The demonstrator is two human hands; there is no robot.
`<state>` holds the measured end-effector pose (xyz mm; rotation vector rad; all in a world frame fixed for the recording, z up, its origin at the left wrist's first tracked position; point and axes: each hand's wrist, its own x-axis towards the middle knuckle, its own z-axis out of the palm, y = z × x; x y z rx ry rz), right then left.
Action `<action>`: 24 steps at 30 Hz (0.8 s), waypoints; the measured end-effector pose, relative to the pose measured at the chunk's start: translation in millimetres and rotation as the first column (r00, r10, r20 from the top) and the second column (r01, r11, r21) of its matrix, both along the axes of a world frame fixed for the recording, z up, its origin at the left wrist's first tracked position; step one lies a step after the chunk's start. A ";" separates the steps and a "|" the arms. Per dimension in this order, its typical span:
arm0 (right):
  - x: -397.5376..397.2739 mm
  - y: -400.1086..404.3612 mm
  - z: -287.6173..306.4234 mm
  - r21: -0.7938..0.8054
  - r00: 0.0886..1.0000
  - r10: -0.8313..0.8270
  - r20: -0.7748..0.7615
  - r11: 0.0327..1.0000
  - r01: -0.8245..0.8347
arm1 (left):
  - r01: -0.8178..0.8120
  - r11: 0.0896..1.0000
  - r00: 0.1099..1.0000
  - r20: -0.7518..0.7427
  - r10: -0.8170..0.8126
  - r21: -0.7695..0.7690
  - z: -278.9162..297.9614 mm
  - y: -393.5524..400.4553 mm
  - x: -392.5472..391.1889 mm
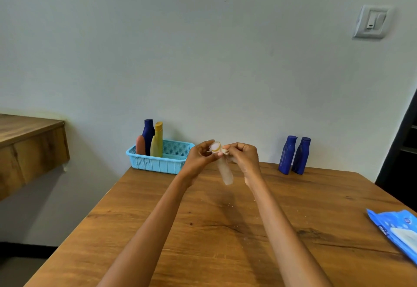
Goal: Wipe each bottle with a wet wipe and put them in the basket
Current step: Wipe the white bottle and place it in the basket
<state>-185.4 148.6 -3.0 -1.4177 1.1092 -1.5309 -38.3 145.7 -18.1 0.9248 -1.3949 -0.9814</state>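
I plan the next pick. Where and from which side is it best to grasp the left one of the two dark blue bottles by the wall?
Probably grip the left dark blue bottle around its narrower upper body, below the cap, coming from its open left side. It leans, and the second dark blue bottle stands close on its right.

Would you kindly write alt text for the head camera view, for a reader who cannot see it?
Both hands, left hand and right hand, hold a pale bottle above a wooden table. A blue basket behind holds three bottles; two dark blue bottles stand to the right.
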 end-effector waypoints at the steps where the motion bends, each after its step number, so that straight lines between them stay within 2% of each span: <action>1: -1.4 -0.8 -2.1 -0.018 0.998 -0.066 -0.024 0.998 0.065 | 0.032 0.999 0.999 -0.023 -0.031 0.015 0.5 0.6 -0.2; 4: -2.6 -3.3 -9.4 -0.052 0.985 -0.171 -0.020 0.984 0.170 | 0.104 0.994 0.993 -0.063 -0.102 0.025 1.5 0.7 -4.7; 9: 8.2 0.5 -0.2 -0.150 0.996 -0.065 0.066 0.986 0.074 | 0.101 0.994 0.980 -0.169 -0.107 -0.043 11.9 4.9 -0.8; 11: 10.1 3.8 4.8 -0.222 0.999 -0.018 -0.050 0.975 0.007 | 0.071 0.996 0.976 -0.203 -0.082 -0.063 13.7 5.6 4.0; 13: 9.9 4.2 6.0 -0.212 0.982 0.011 -0.187 0.976 -0.051 | 0.062 0.996 0.968 -0.240 -0.075 -0.061 12.8 6.3 7.2; 15: 6.1 2.2 3.3 -0.188 0.968 -0.011 -0.251 0.981 -0.038 | 0.066 0.996 0.966 -0.245 -0.079 -0.059 12.2 6.9 8.4; 19: -3.4 -2.3 -6.1 -0.176 0.977 -0.152 -0.150 0.976 0.125 | 0.114 0.992 0.969 -0.215 -0.123 -0.054 13.5 7.5 6.7; 22: 2.4 -3.1 -5.7 -0.177 0.985 -0.160 -0.060 0.973 0.147 | 0.149 0.987 0.978 -0.139 -0.157 -0.068 11.7 6.6 0.2; 24: 8.4 -1.7 -0.6 -0.226 0.989 -0.133 -0.062 0.967 0.116 | 0.141 0.987 0.976 -0.155 -0.151 -0.079 11.0 6.7 -1.2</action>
